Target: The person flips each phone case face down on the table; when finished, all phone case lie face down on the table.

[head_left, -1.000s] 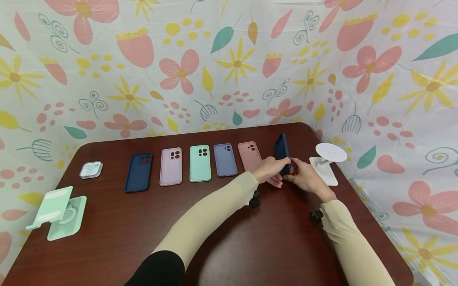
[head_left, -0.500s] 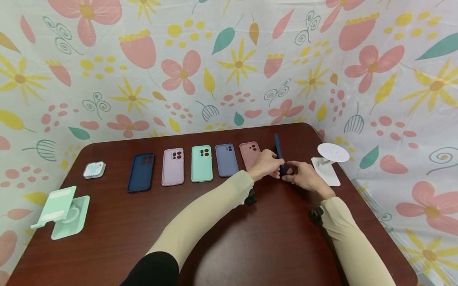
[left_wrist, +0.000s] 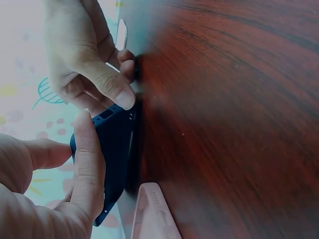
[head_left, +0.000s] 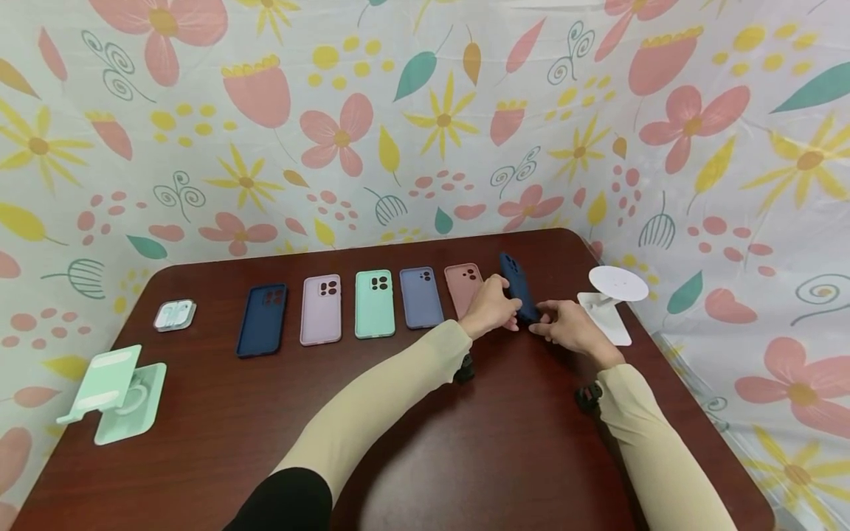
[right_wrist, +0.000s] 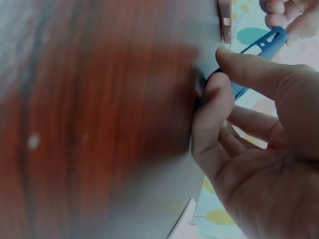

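At the right of the row, a dark blue phone case [head_left: 520,286] is held tilted, its back with camera cut-outs showing in the head view. My left hand [head_left: 490,308] pinches its left long edge, fingers along one face in the left wrist view. My right hand [head_left: 567,326] pinches the near right corner between thumb and finger; the right wrist view shows this grip at the case's [right_wrist: 273,46] end. Part of the pink phone case [head_left: 461,284] lies hidden behind my left hand. Whether the blue case touches the tabletop, I cannot tell.
Leftward along the back lie a slate-blue case [head_left: 421,299], a mint case [head_left: 374,304], a lilac case [head_left: 320,310] and another dark blue case [head_left: 262,321]. A white stand [head_left: 607,321] is right of my right hand. A mint stand [head_left: 129,404] and small clear box [head_left: 175,315] stand left.
The dark blue case has turned about its long axis: its inner side showed first, then its thin edge, now its back. Both hands have stayed on it with small shifts.
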Demonstrator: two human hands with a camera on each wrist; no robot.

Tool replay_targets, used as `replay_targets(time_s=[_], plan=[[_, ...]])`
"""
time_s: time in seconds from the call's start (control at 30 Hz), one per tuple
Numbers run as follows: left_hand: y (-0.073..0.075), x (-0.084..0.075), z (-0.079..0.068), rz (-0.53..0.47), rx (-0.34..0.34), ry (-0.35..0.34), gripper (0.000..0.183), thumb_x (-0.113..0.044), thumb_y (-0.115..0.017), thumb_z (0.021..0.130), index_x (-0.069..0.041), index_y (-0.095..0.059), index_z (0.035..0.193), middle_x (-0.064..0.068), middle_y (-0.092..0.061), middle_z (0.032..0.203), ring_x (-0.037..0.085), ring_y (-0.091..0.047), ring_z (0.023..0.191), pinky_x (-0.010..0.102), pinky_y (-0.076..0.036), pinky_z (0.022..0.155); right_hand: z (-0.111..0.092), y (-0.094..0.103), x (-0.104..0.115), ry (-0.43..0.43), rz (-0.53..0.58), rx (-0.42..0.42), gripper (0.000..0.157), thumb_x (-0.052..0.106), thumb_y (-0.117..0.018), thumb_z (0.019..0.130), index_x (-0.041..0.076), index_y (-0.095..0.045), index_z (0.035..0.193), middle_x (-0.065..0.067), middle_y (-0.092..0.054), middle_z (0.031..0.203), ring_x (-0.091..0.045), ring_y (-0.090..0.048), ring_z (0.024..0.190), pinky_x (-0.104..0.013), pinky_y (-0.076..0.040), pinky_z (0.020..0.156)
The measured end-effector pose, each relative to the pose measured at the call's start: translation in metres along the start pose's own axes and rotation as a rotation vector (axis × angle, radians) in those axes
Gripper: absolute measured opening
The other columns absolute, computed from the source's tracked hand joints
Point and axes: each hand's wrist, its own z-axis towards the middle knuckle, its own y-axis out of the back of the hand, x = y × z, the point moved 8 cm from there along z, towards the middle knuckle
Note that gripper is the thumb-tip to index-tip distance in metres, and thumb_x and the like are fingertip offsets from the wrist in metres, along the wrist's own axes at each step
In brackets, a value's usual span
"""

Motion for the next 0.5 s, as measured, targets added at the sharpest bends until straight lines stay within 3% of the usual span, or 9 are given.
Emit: replay_targets(time_s=[0.07, 0.2, 0.5], plan=[[-0.001, 0.002, 0.002, 0.032, 0.008, 0.003, 0.051, -0.012, -0.065, 0.110, -0.003, -0.051, 0.158, 0.011, -0.073, 0.075, 0.029, -0.077, 0.065, 0.043, -0.070, 0.079, -0.001, 0.002, -0.002, -0.001, 0.005, -0.004, 0.060, 0.015, -0.076, 0.102, -0.018, -0.054, 0.147, -0.011, -0.070, 0.087, -0.014, -0.068, 0.069, -0.024, -0.056, 0.061], [-0.008, 0.015, 0.016, 0.067, 0.031, 0.013, 0.054, -0.013, -0.064, 0.110, -0.003, -0.049, 0.160, 0.011, -0.074, 0.073, 0.025, -0.077, 0.061, 0.032, -0.067, 0.067, -0.004, 0.005, -0.005, -0.005, 0.011, -0.015, 0.062, 0.015, -0.076, 0.102, -0.018, -0.052, 0.149, -0.013, -0.071, 0.085, -0.014, -0.071, 0.069, -0.025, -0.059, 0.061], [-0.030, 0.052, 0.064, 0.121, 0.068, 0.075, 0.062, -0.017, -0.074, 0.103, -0.010, -0.051, 0.160, 0.007, -0.076, 0.071, 0.017, -0.076, 0.053, 0.023, -0.064, 0.060, -0.005, 0.008, -0.012, -0.043, 0.026, -0.027, 0.060, 0.010, -0.070, 0.105, -0.016, -0.047, 0.154, -0.009, -0.072, 0.082, -0.010, -0.070, 0.066, -0.023, -0.060, 0.061]])
